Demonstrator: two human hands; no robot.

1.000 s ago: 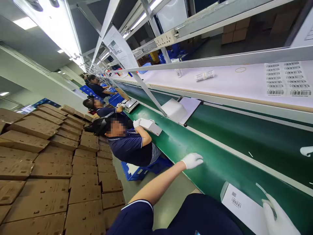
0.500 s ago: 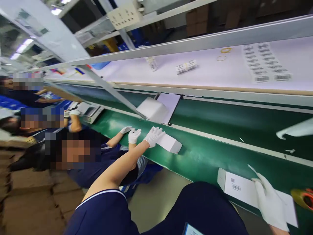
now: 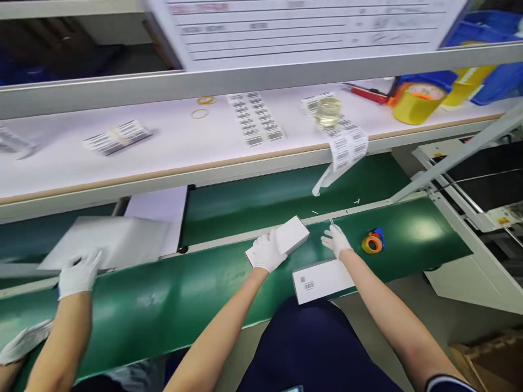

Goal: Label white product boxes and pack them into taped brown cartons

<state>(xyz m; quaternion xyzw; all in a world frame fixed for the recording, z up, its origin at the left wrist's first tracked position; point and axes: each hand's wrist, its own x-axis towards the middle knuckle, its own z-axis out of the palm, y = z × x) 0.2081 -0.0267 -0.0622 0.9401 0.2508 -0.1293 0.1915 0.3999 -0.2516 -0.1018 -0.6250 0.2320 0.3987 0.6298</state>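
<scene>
My left hand [image 3: 268, 252], in a white glove, grips a plain white box [image 3: 292, 235] from its left end, near the back edge of the green belt. My right hand [image 3: 337, 240], also gloved, is just right of that box, some fingers spread. A thin pale strip [image 3: 330, 221] sticks up from its fingertips; what it is I cannot make out. Below my right hand lies a second white box [image 3: 321, 281] with a barcode label, at the belt's front edge; my right forearm covers its right end.
A tape roll [image 3: 372, 242] sits on the belt [image 3: 196, 294] to the right. A co-worker's gloved hand [image 3: 79, 275] touches white sheet material [image 3: 102, 239] at left. Barcode label sheets [image 3: 255, 117] and another tape roll [image 3: 420, 103] lie on the shelf above.
My view has swung to the right. My left hand has brought the white box rightward along the belt, close to the labelled box. My right hand has lifted off the labelled box.
</scene>
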